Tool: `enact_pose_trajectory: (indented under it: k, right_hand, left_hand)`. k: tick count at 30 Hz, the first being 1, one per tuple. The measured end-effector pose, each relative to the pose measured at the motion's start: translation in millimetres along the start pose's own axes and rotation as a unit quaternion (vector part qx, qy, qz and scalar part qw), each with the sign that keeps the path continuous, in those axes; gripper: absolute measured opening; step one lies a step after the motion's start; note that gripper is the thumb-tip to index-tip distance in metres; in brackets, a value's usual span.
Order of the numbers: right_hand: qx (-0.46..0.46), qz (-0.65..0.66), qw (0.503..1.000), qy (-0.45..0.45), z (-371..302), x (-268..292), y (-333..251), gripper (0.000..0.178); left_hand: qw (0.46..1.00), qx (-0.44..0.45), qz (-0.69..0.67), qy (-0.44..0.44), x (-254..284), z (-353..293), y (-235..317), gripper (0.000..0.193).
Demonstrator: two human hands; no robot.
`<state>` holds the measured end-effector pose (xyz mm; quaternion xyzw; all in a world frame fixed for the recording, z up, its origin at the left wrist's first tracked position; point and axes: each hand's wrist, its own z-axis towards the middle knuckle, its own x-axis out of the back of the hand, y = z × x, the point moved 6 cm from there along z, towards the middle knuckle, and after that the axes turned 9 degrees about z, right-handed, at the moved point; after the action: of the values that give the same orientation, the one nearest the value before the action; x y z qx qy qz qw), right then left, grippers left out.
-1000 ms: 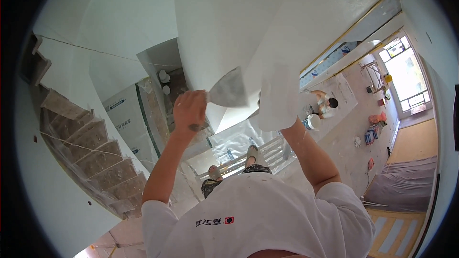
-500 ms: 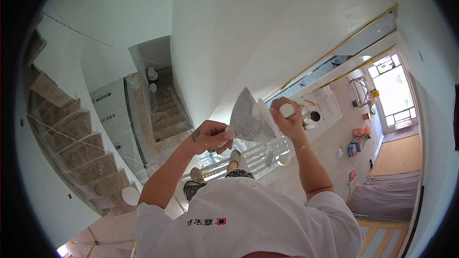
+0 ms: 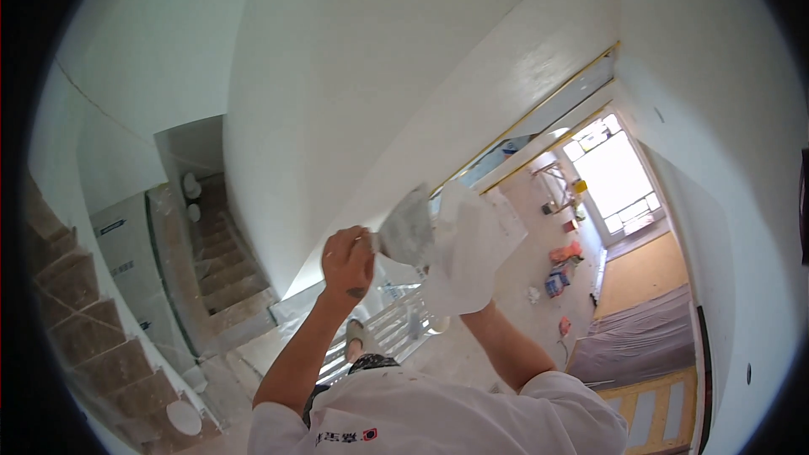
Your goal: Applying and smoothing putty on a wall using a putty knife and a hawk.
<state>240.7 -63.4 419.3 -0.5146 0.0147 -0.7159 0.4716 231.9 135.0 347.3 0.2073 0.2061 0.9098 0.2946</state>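
My left hand [image 3: 347,261] is closed round the handle of a wide putty knife [image 3: 406,227]. The knife's grey, smeared blade fans out to the right, its far edge against or just beside a white plastering trowel [image 3: 472,257]. That trowel's broad face is turned up toward me. Behind it my right hand is hidden; only the wrist and forearm come out below its lower edge. In the earlier frame the right hand's fingers were wrapped round the trowel's white handle. Both tools are held in the air in front of my chest.
A slatted metal platform [image 3: 400,333] is under my feet, above the floor. Brown stairs [image 3: 93,329] curve on the left, and more steps [image 3: 227,261] descend through an opening. Smooth white walls [image 3: 371,59] rise ahead. Bags [image 3: 558,280] lie near a bright glazed door [image 3: 613,173].
The trowel has turned from edge-on to face-up, covering my right hand. My left hand has rolled over and shifted left with the putty knife. The whole view has swung rightward.
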Motion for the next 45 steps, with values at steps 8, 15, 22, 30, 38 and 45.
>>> enact_pose_trajectory:
  k: [8, 15, 22, 30, 38, 45]
  right_hand:
    - [0.003, 0.153, 0.988, 0.018, 225, 278, -83, 0.041]
    - [-0.010, -0.389, 0.921, -0.001, 349, 235, -264, 0.034]
    - [-0.113, -0.536, 0.831, -0.101, 390, 176, -259, 0.026]
    - [-0.124, -0.596, 0.787, -0.098, 381, 153, -251, 0.048]
    - [-0.054, -0.676, 0.730, -0.089, 387, 155, -232, 0.071]
    - [0.086, -0.622, 0.743, -0.231, 365, 145, -199, 0.058]
  left_hand:
    - [0.955, 0.248, -0.084, -0.138, -12, -172, -47, 0.020]
    - [0.885, 0.388, -0.137, -0.217, -13, -277, -31, 0.019]
    - [0.882, 0.408, -0.153, -0.180, -18, -275, -34, 0.016]
    - [0.858, 0.454, -0.162, -0.178, -4, -289, -42, 0.011]
    - [0.857, 0.463, -0.141, -0.177, -1, -296, -52, 0.017]
    - [0.846, 0.486, -0.141, -0.169, 8, -297, -61, 0.013]
